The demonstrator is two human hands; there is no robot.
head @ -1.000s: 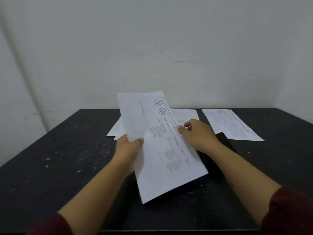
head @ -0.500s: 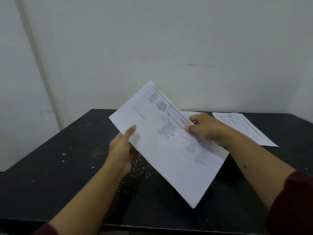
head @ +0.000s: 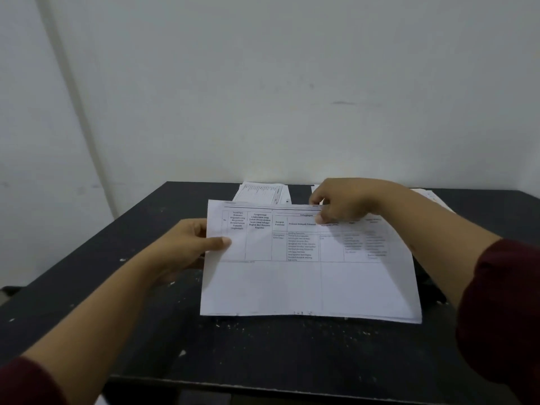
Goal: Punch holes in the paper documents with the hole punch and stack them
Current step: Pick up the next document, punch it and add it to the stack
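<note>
A white sheet of paper (head: pixel 306 285) with a printed table is held level over the black table (head: pixel 263 355), long side toward me. My left hand (head: pixel 187 247) pinches its left edge, thumb on top. My right hand (head: pixel 347 203) grips its far top edge near the middle. A dark object, probably the hole punch (head: pixel 429 285), shows only as a sliver past the sheet's right edge; the sheet hides the rest. Another printed sheet (head: pixel 263 192) lies flat behind the held one.
More paper (head: pixel 432 197) lies at the back right, mostly behind my right arm. White paper specks dot the tabletop. A plain white wall stands right behind the table, and the table's front edge is close to me.
The sheet turned from a steep diagonal to landscape and level. My left hand shifted to its left edge, my right hand to its top edge. The camera view moved closer.
</note>
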